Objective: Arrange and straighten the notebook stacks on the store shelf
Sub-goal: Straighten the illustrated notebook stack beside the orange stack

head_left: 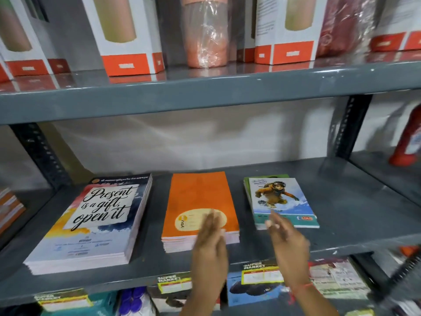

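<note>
Three notebook stacks lie on the grey middle shelf (341, 215). At the left is a tall stack with a "Present is a gift, open it" cover (95, 220). An orange stack (198, 197) sits in the middle. A thin stack with a cartoon snowboarder cover (280, 199) lies at the right, over a green book skewed beneath it. My left hand (210, 245) hovers flat, fingers together, over the orange stack's front right corner. My right hand (287, 240) is open, fingertips at the front left edge of the snowboarder stack. Both hands hold nothing and look blurred.
The upper shelf (205, 96) holds white and orange boxes (123, 35) and a plastic-wrapped orange flask (206, 33). A red extinguisher-like object (407, 142) stands at the far right. Below, price labels (262, 273) and more goods show. More books (9, 208) lie at the far left.
</note>
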Demonstrator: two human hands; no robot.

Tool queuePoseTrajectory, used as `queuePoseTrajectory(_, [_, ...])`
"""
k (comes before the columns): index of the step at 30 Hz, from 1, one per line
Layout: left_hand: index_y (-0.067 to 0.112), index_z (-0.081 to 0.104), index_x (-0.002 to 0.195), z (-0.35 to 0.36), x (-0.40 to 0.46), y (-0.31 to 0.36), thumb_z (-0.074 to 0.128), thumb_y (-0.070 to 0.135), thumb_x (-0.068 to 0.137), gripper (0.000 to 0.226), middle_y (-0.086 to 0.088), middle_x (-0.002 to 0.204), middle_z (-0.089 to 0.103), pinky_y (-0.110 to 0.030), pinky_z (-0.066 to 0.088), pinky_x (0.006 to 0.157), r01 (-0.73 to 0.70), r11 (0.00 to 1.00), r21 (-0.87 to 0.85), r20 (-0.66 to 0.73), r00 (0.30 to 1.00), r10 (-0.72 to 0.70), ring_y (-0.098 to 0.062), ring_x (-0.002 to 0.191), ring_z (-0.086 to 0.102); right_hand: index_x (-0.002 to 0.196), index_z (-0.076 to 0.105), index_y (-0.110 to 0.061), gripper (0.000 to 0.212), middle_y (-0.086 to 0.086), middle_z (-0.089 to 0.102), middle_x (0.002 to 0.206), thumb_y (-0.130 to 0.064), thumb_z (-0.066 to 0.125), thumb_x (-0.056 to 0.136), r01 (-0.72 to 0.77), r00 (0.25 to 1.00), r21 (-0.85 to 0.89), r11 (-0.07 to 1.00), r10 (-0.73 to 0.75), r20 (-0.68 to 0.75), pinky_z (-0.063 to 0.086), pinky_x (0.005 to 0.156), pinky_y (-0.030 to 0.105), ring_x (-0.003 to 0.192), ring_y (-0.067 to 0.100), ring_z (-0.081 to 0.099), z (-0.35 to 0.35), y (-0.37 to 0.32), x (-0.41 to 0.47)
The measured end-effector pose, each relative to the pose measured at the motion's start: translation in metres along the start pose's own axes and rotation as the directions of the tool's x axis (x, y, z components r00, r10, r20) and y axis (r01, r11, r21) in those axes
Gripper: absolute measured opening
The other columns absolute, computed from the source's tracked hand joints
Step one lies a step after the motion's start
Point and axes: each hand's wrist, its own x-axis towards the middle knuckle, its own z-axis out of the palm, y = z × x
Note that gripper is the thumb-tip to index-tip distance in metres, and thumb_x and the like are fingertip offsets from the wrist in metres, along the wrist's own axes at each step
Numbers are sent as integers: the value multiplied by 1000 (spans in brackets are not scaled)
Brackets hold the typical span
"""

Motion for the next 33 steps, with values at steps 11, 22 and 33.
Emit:
queuePoseTrajectory(11, [17,4,147,114,19,38,37,31,97,62,-6,151,34,-34,42,103,492,866,-89,320,838,-443,-24,128,45,146,27,-18,69,0,25,155,-9,60,87,-154,881,-12,988,142,451,22,114,30,142,17,25,-90,63,70])
queuePoseTrajectory(22, [24,19,145,119,16,29,50,20,93,60,15,117,55,2,43,71,558,788,-260,350,815,-462,0,100,52,146,28,-23,62,-16,44,135,-19,55,90,-233,841,144,962,125,526,31,103,23,124,5,41,-92,79,98])
queuePoseTrajectory(33, [25,44,134,120,18,22,46,10,93,44,4,113,56,6,43,64,636,679,-367,335,771,-541,-5,96,51,145,27,-27,57,-13,56,118,-25,50,93,-207,840,94,974,128,528,43,58,-3,87,-4,53,-87,93,100])
